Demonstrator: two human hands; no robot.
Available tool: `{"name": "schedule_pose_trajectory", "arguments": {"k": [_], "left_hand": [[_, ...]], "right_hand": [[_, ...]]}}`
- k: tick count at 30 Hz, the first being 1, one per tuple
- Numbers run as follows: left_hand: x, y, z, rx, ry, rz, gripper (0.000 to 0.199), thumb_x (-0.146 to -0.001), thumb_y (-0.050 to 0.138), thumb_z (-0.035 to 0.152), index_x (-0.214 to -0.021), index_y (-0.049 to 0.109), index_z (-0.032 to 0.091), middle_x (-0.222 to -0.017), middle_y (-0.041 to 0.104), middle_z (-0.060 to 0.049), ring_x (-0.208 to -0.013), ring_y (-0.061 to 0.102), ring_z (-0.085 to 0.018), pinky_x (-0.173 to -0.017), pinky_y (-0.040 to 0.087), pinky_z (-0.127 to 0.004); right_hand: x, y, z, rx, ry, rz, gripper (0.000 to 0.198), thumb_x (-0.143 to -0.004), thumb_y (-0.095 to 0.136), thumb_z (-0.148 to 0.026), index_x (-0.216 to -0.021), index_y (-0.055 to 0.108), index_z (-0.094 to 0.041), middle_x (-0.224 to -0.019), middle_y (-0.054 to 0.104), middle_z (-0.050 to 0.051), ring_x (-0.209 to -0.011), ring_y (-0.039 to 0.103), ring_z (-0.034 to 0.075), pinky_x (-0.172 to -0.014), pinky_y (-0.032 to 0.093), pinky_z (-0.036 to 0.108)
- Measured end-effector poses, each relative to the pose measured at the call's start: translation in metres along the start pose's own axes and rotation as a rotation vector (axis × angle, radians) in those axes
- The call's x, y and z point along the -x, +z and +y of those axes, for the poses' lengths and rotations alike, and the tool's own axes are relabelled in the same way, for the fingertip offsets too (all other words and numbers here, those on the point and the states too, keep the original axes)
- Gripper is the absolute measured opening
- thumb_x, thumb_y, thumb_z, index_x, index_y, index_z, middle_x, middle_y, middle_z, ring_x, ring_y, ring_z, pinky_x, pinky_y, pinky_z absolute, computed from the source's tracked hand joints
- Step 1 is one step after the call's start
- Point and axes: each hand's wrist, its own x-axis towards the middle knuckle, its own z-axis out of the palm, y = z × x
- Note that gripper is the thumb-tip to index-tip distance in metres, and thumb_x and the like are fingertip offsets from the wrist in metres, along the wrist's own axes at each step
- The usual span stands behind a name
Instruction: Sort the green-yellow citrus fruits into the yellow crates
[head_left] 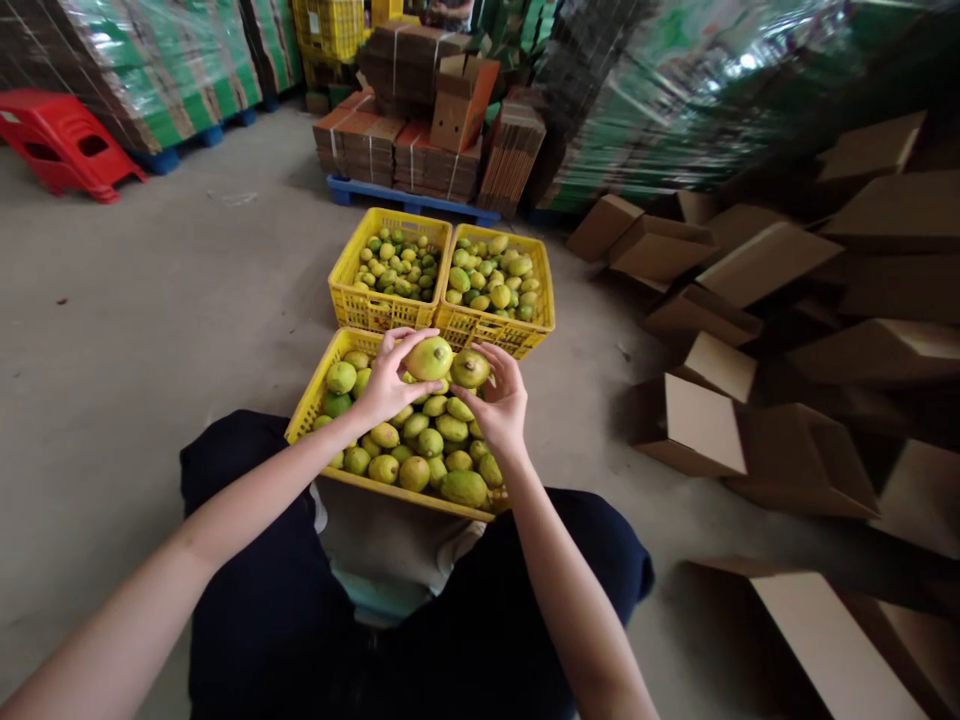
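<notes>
My left hand (pixel 391 378) is closed round a yellow-green lemon (pixel 429 359), thumb below and fingers above. In my right hand (pixel 501 398) is a second, slightly smaller lemon (pixel 470 368), held between thumb and fingers. Both fruits are side by side with their ends turned up toward me. Beneath them stands a yellow plastic crate (pixel 405 497) filled with green and yellow lemons (pixel 414 474), between my knees. My hands and forearms hide part of its contents.
Two more yellow crates (pixel 384 312) of lemons stand just beyond. Behind is a blue pallet (pixel 412 202) with bundled flat cartons (pixel 367 138). Many open cardboard boxes (pixel 701 420) lie at right. A red stool (pixel 67 140) and wrapped green stacks (pixel 176 70) are at far left.
</notes>
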Motion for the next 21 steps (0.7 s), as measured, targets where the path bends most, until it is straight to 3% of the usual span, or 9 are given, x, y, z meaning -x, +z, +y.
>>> {"name": "schedule_pose_trajectory", "arguments": {"k": [5, 8, 14, 21], "left_hand": [[-0.001, -0.005, 0.005, -0.119, 0.071, 0.001, 0.066, -0.063, 0.094, 0.04, -0.125, 0.071, 0.031, -0.124, 0.052, -0.007, -0.13, 0.05, -0.031, -0.119, 0.037, -0.045], [-0.005, -0.009, 0.007, -0.027, 0.023, -0.047, 0.07, -0.061, 0.095, 0.04, -0.126, 0.07, 0.029, -0.127, 0.055, -0.008, -0.127, 0.054, -0.03, -0.112, 0.045, -0.042], [-0.01, -0.012, 0.007, 0.429, -0.262, -0.038, 0.071, -0.058, 0.095, 0.032, -0.121, 0.063, 0.022, -0.126, 0.066, -0.009, -0.119, 0.062, -0.027, -0.105, 0.051, -0.039], [-0.007, -0.005, 0.006, 0.777, -0.547, -0.043, 0.045, -0.07, 0.083, 0.028, -0.111, 0.069, 0.015, -0.124, 0.07, -0.013, -0.128, 0.06, -0.033, -0.108, 0.05, -0.045]], "right_hand": [[0.0, -0.004, 0.001, -0.001, -0.014, 0.034, 0.051, -0.064, 0.089, -0.03, -0.109, 0.065, -0.028, -0.125, 0.066, 0.006, -0.125, 0.06, 0.027, -0.106, 0.053, 0.047], [0.0, -0.006, -0.003, -0.025, 0.074, 0.025, 0.054, -0.062, 0.09, -0.032, -0.111, 0.066, -0.028, -0.122, 0.068, 0.006, -0.119, 0.063, 0.028, -0.101, 0.055, 0.047], [-0.005, -0.008, -0.009, -0.235, 0.271, 0.067, 0.043, -0.063, 0.087, -0.035, -0.099, 0.066, -0.027, -0.103, 0.074, 0.0, -0.093, 0.071, 0.021, -0.089, 0.059, 0.039], [-0.005, -0.005, -0.001, -0.342, 0.433, 0.034, 0.031, -0.07, 0.076, -0.045, -0.092, 0.071, -0.024, -0.098, 0.078, 0.002, -0.101, 0.071, 0.026, -0.087, 0.059, 0.038]]}}
